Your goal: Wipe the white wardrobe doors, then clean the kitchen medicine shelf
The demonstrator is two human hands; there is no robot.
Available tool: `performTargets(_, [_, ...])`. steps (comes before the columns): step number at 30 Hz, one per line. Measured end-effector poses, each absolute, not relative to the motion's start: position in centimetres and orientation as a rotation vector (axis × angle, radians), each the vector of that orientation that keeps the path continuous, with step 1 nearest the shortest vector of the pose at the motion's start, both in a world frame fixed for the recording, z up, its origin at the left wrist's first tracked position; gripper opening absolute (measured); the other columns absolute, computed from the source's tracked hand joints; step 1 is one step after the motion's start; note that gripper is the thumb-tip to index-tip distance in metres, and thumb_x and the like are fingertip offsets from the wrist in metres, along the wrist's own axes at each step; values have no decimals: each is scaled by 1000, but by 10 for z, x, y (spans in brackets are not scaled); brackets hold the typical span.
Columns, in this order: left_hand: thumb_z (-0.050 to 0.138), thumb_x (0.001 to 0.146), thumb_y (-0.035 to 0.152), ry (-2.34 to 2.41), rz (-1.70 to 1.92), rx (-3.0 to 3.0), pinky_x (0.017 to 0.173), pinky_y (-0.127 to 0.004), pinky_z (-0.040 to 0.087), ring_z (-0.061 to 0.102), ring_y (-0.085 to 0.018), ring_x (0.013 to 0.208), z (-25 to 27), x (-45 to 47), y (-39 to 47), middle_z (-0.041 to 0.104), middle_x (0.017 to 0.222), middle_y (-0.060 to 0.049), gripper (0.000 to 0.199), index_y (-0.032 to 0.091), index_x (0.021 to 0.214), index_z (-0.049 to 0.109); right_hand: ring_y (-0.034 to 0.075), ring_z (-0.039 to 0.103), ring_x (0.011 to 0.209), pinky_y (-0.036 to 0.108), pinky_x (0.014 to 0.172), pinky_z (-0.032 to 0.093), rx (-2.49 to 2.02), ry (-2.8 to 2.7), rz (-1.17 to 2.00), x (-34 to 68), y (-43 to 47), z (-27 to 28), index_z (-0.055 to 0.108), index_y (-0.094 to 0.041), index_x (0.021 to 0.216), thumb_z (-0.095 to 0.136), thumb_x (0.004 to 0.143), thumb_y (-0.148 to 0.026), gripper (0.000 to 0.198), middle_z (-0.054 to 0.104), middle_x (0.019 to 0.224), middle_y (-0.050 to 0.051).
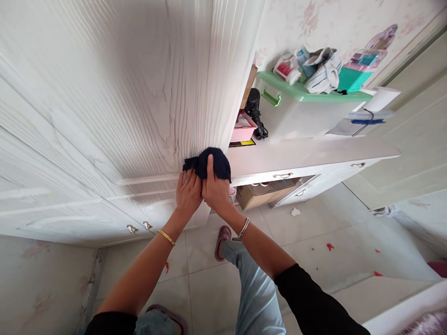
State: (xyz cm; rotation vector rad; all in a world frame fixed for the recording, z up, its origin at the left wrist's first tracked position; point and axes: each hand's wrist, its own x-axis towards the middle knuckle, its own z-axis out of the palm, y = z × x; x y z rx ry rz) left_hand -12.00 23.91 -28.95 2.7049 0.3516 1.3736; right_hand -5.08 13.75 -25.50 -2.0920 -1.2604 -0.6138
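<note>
A dark navy cloth [218, 163] is bunched against the lower edge of a white wood-grained cabinet door [143, 92], near the door's right side. My right hand [216, 189] is closed on the cloth, its index finger stretched along the top of the fabric. Beside it my left hand [189, 192] grips the cloth's left end with bent fingers. The two hands touch each other. Part of the cloth is hidden under the fingers.
On a white counter [318, 152] to the right stand a storage bin [298, 111] with a green lid, a black hair dryer [255, 112] and a pink box [243, 130]. Below, a cardboard box [264, 193] sits in an open compartment. Red scraps [329, 247] lie on the tiled floor.
</note>
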Motion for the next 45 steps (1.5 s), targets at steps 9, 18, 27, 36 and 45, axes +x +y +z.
performTargets(9, [35, 106, 24, 200, 1590, 2678, 134, -53, 15, 36, -26, 156, -190, -100, 254, 54, 154, -19, 48, 9, 150, 47, 37, 59, 134, 51, 106, 54, -2111, -1178, -797, -47, 158, -167, -23, -12, 163, 17, 110, -28, 69, 57, 145, 20])
performTargets(18, [35, 101, 17, 214, 1311, 2771, 128, -55, 32, 57, -31, 140, -278, -123, 255, 67, 137, -26, 46, 4, 136, 62, 32, 60, 133, 50, 113, 49, -2147, -1438, -750, -51, 144, -239, -7, -16, 168, 24, 106, -21, 69, 58, 144, 19])
performTargets(27, [39, 102, 23, 206, 1396, 2716, 130, -58, 28, 54, -34, 143, -266, -113, 256, 69, 134, -23, 47, 6, 141, 58, 30, 69, 114, 44, 104, 54, -2201, -1273, -698, -68, 162, -214, -13, -13, 166, 30, 105, -18, 75, 64, 134, 22])
performTargets(36, [43, 103, 26, 226, 1546, 2717, 133, -53, 25, 49, -27, 148, -230, -102, 267, 62, 147, -16, 52, 14, 153, 48, 31, 63, 127, 43, 107, 53, -2182, -1160, -817, -70, 186, -165, -5, -7, 167, 31, 106, -23, 72, 62, 136, 22])
performTargets(45, [46, 98, 18, 163, 1578, 2868, 125, -54, 36, 68, -32, 125, -301, -116, 266, 74, 124, -23, 41, 5, 129, 68, 29, 69, 118, 45, 101, 56, -2121, -1406, -956, -38, 155, -241, 44, -9, 157, 29, 105, -31, 59, 74, 119, 17])
